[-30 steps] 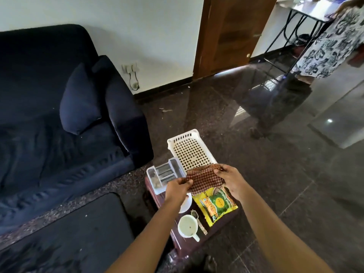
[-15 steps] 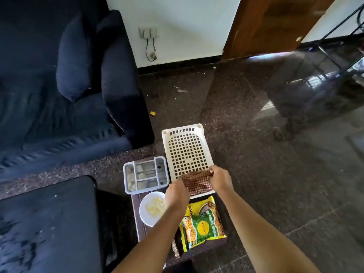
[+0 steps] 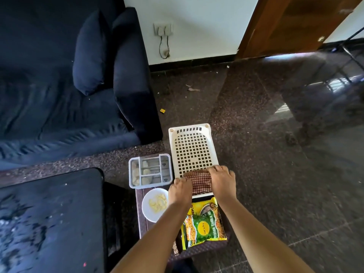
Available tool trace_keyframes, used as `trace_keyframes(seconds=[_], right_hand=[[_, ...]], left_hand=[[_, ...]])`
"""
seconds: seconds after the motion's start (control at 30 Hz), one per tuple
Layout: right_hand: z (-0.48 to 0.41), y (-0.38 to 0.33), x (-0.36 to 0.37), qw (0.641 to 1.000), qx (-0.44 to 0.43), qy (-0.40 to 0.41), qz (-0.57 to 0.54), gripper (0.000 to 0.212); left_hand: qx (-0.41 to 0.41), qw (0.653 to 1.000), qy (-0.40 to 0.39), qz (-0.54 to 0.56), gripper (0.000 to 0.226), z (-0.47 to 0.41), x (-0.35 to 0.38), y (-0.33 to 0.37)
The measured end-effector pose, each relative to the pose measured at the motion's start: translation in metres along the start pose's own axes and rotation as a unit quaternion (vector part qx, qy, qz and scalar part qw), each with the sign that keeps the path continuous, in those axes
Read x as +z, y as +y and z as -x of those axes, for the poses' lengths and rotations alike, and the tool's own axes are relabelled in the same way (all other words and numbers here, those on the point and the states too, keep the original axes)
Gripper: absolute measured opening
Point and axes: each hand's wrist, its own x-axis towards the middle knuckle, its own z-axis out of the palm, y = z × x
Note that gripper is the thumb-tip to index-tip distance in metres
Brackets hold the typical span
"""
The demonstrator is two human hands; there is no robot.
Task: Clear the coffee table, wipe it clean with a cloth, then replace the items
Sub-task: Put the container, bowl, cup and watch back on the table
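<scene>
Cloth (image 3: 198,181) gripped in fingers (image 3: 215,168) of left hand (image 3: 180,191) and right hand (image 3: 221,180), snack packet (image 3: 203,226) reading "Let's Try"

The cloth (image 3: 199,181) lies on the tray's (image 3: 194,146) near end, held between your left hand (image 3: 180,191) and right hand (image 3: 221,180). The organizer (image 3: 149,171) sits left of the tray. Nearer you, on the table (image 3: 140,213), the bowl (image 3: 154,206) lies left of the packet (image 3: 204,225).

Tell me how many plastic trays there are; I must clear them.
2: white perforated tray, under the cloth; grey divided tray, just left of it. Arms may hide others.
</scene>
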Motion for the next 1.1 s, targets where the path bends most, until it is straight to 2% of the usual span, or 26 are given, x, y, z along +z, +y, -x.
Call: trace_keyframes(seconds=[0.07,0.13,0.17,0.23,0.27,0.3,0.33,0.4,0.47,0.57,0.77,0.93,1.1], right_hand=[[0.005,-0.010,-0.009,0.999,0.008,0.020,-0.038,0.020],[0.011,-0.025,-0.015,0.993,-0.011,-0.003,-0.120,0.015],[0.015,-0.034,-0.015,0.986,-0.024,-0.031,-0.160,0.016],[0.022,-0.055,-0.015,0.976,-0.058,-0.086,-0.189,0.030],[0.025,-0.064,-0.013,0.975,-0.073,-0.107,-0.179,0.035],[0.027,-0.074,-0.010,0.975,-0.079,-0.119,-0.169,0.035],[0.029,-0.082,-0.007,0.975,-0.077,-0.127,-0.166,0.032],[0.032,-0.097,0.000,0.974,-0.061,-0.141,-0.169,0.029],[0.035,-0.111,0.009,0.977,-0.049,-0.142,-0.151,0.031],[0.035,-0.120,0.018,0.982,-0.020,-0.141,-0.127,0.035],[0.028,-0.129,0.030,0.984,0.027,-0.149,-0.097,0.022],[0.030,-0.138,0.020,0.989,0.036,-0.129,-0.067,0.008],[0.052,-0.149,-0.007,0.990,0.074,-0.076,-0.097,0.014]], left_hand=[[0.009,0.999,0.020,0.038,0.032,0.013,-0.010,-0.006],[0.015,0.994,0.072,0.078,0.017,0.026,-0.021,-0.019],[0.018,0.991,0.100,0.087,0.016,0.030,-0.025,-0.029],[0.022,0.977,0.184,0.102,0.026,0.036,-0.034,-0.056],[0.033,0.965,0.235,0.113,0.022,0.036,-0.038,-0.072],[0.048,0.955,0.270,0.112,0.022,0.035,-0.042,-0.090],[0.049,0.955,0.275,0.098,0.036,0.032,-0.044,-0.108],[0.028,0.980,0.183,0.069,0.080,0.025,-0.047,-0.139],[0.011,0.995,0.094,0.030,0.113,0.018,-0.046,-0.165],[0.027,0.999,0.029,-0.006,0.131,0.005,-0.049,-0.175],[0.041,0.999,-0.014,-0.009,0.132,-0.013,-0.054,-0.180],[0.062,0.995,0.072,0.021,0.115,-0.001,-0.060,-0.187],[0.069,0.988,0.118,0.078,0.116,0.037,-0.086,-0.217]])
